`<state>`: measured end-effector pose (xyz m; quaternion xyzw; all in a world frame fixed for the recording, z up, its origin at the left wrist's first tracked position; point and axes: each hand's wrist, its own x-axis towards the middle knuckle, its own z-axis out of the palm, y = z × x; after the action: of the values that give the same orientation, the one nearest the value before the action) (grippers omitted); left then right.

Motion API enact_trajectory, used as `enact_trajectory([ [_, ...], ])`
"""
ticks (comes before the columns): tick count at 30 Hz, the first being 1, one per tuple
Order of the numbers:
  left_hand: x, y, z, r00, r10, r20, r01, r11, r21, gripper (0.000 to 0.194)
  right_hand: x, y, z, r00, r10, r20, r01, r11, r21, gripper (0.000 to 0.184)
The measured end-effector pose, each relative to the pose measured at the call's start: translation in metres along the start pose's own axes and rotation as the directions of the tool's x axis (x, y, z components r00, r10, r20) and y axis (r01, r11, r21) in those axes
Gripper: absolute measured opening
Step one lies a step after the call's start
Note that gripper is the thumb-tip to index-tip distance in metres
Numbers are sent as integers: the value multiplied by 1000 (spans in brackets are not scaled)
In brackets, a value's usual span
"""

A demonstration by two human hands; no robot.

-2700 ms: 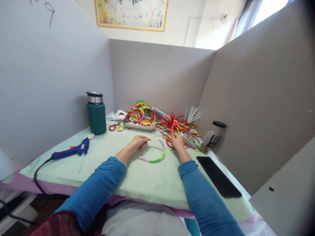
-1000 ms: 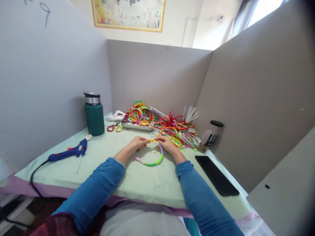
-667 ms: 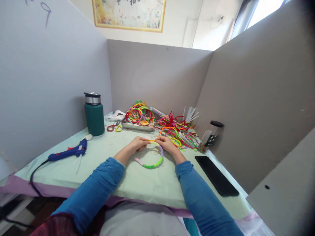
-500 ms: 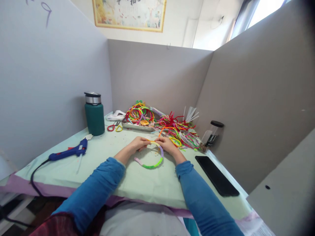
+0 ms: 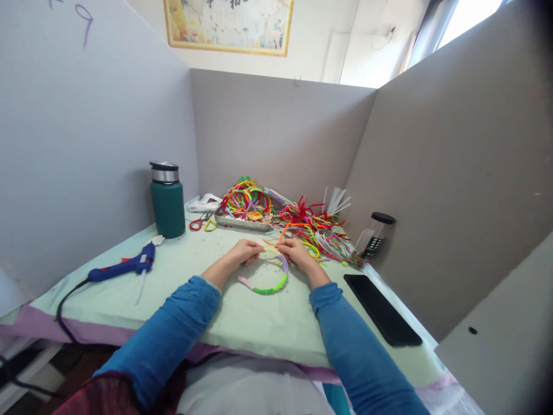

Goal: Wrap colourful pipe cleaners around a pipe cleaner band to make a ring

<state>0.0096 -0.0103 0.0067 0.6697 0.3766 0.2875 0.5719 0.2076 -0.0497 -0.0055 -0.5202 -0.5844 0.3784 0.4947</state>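
A bottle [image 5: 167, 208] stands left of centre, a poster [image 5: 228, 26] hangs at top centre, a phone [image 5: 382, 311] lies lower right.

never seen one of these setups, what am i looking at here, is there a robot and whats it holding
There is no robot: these are a person's two bare hands, seen by one camera worn on their head, looking forward and down. The left hand pinches the pale yellow part of a curved fuzzy band, which runs through purple and green to pink. The right hand pinches a thin orange strand; whether it also grips the band is hard to tell.

On the covered table, at left, lie a blue glue gun and, behind it, an upright green bottle. At the back are a metal tray heaped with colourful rings and a pile of fuzzy strands. At right lies a black, phone-like slab.
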Motion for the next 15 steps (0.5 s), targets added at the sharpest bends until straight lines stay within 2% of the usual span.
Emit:
enact_trajectory([
  [6, -1, 3, 0, 999, -32, -18, 32, 999, 18, 24, 3, 5, -4, 1000, 18, -20, -17, 998, 64, 19],
  [11, 1, 1, -1, 999, -38, -20, 39, 998, 40, 23, 6, 9, -5, 999, 15, -47, -14, 999, 28, 17],
  [15, 3, -1, -2, 999, -41, -19, 41, 999, 21, 23, 8, 11, -5, 988, 19, -156, -24, 999, -27, 16],
])
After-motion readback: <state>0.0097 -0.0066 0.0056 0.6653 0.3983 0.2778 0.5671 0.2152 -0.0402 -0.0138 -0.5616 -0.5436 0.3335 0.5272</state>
